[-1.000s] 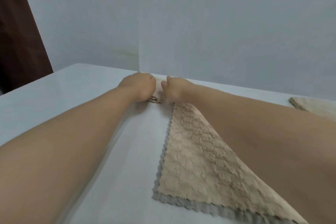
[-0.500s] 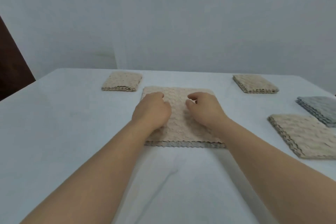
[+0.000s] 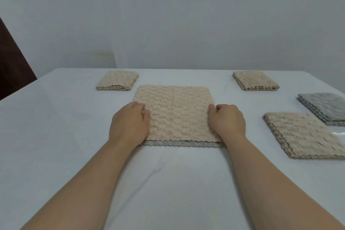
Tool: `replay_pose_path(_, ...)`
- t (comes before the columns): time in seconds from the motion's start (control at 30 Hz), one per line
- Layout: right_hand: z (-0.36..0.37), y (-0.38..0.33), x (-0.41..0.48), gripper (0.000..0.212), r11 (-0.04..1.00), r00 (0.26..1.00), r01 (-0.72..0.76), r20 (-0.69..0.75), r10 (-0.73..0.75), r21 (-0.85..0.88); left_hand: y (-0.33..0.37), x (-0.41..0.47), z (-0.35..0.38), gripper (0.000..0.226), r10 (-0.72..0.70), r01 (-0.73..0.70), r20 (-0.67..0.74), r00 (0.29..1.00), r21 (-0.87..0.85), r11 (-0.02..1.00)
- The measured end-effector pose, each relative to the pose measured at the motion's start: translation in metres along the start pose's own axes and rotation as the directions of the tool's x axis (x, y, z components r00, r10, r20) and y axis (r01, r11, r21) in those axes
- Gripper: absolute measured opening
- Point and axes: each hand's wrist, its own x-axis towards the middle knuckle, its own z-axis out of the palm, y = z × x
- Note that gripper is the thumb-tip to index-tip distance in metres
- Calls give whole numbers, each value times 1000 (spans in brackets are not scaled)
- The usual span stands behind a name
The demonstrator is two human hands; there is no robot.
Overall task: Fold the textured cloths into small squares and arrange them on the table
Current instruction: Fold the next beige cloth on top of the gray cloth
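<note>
Pale blue-grey wall [image 3: 168, 15] behind. A dark brown panel [image 3: 11, 65] stands at the far left of the view. The white desk [image 3: 56, 136] has a creased cover on the near side of the middle cloth.

Middle cloth [image 3: 175, 112]: beige, textured, flat on the desk. Two layers show at its near edge, beige over grey, both scalloped.

Left hand [image 3: 130, 121]: at the middle cloth's left edge, fingers curled, thumb on top, pinching that edge.
Right hand [image 3: 226, 119]: at its right edge, in the same pinch.

Folded squares, placed from the middle cloth:
- first beige square [image 3: 117, 81]: just beyond its far-left corner, not touching.
- second beige square [image 3: 255, 81]: beyond its far-right corner, apart.
- third beige square [image 3: 306, 136]: to its right, apart.
- grey square [image 3: 323, 108]: further right, well apart, behind the third beige square.
</note>
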Motion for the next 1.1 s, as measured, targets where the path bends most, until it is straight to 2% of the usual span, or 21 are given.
replay_pose_path(0.17, 1, 1, 1, 33, 997, 998, 55, 21, -54, -48, -4, 3, 8, 33, -9, 9, 33, 999, -2, 1000)
replay_pose_path(0.27, 2, 2, 1, 33, 997, 997, 76, 17, -75, -26, -5, 3, 9, 32, -5, 6, 33, 999, -9, 1000)
replay_pose_path(0.37, 2, 4, 4, 26, 994, 996, 81, 16, -82, 78, -5, 3, 9, 35, 6, -6, 38, 999, -11, 1000)
replay_pose_path(0.47, 1, 5, 3, 30, 982, 997, 78, 4, -80, 171, -4, 2, 8, 34, 21, -20, 27, 999, -12, 1000)
replay_pose_path(0.53, 2, 4, 2, 30, 970, 989, 147, -44, -141, 194, -3, 2, 7, 35, 13, -12, 9, 1000, -31, 999)
replay_pose_path(0.6, 3, 1, 0, 31, 930, 953, 298, -130, -275, 214, -2, 1, 6, 36, 18, -18, -1, 1000, -45, 999)
replay_pose_path(0.7, -2, -8, -9, 31, 793, 854, 516, -263, -449, 323, -1, 0, 6, 38, 44, -45, -11, 999, -70, 997)
replay_pose_path(0.77, -6, -16, -18, 34, 726, 784, 617, -323, -531, 305, 0, 0, 5, 39, 59, -61, -30, 998, -97, 993)
replay_pose_path(1.0, -10, -45, -62, 46, 546, 625, 778, -461, -630, 309, 0, -1, 1, 57, 122, -142, -120, 985, -175, 974)
replay_pose_path(1.1, -14, -50, -70, 52, 502, 569, 822, -448, -690, 270, -5, 1, 3, 69, 166, -178, -90, 982, -141, 974)
